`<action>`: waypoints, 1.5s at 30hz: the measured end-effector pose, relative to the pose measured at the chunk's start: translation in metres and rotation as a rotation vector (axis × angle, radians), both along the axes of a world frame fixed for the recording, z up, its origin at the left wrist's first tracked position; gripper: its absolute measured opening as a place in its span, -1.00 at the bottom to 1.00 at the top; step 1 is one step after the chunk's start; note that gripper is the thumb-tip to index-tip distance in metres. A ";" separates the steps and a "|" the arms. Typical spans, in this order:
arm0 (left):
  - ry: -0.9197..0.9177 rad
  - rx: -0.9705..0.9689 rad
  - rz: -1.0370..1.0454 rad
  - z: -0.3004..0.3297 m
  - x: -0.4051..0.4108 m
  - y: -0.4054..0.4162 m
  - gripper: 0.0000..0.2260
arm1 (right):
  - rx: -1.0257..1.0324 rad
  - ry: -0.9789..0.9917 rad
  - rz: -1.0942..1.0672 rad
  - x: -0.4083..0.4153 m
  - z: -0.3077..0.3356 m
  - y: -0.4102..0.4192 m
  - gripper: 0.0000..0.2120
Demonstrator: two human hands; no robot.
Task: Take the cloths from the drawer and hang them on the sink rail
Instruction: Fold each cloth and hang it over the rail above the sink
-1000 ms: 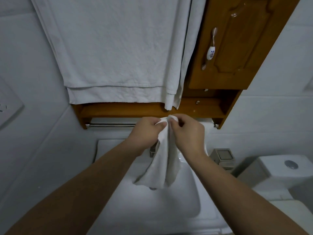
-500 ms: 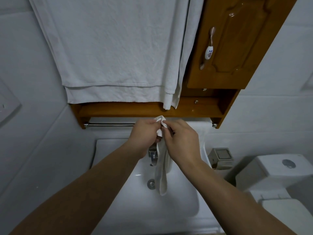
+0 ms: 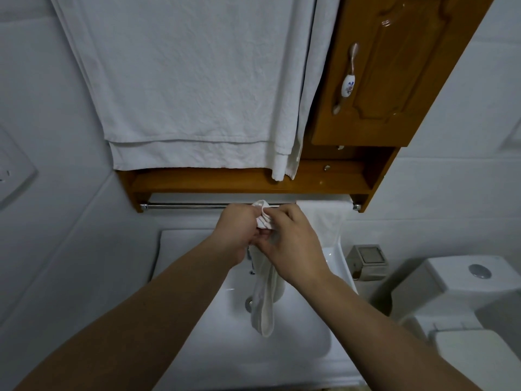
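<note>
Here, both hands meet in the middle, just near the rail.

Left hand: the left hand [image 3: 238, 225] has its fingers curled round the top of the small white cloth [image 3: 263, 294].
Right hand: the right hand [image 3: 291, 244] pinches the same bunched top from the right side — the two hands touch.
Cloth: its top corner pokes up between the hands, right at the rail [image 3: 186, 205]; the rest hangs down in a long narrow strip over the sink [image 3: 197, 348], and its bottom edge hangs over the bowl.
Rail: a shiny bar running left to right under the wooden shelf [image 3: 225, 182]. The left part is bare, with open room.
Hung cloth: another white cloth [image 3: 324, 221] is draped over the far right end of the rail, just beside the right hand.
Above: a big white towel [image 3: 191, 86] hangs down over the shelf's top edge — a wooden cabinet door [image 3: 394, 69] is on its right.
Right side: a toilet [image 3: 462, 300] stands well apart from the sink.
</note>
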State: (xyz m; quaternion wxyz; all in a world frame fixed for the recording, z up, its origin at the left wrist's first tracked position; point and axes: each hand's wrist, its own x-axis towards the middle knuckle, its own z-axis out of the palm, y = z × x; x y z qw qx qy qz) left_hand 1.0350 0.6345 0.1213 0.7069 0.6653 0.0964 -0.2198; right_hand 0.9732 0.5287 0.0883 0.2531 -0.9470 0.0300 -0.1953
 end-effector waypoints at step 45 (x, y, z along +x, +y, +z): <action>-0.513 0.240 -0.444 -0.026 -0.027 0.027 -0.86 | 0.708 0.072 0.270 -0.014 0.057 -0.103 -0.82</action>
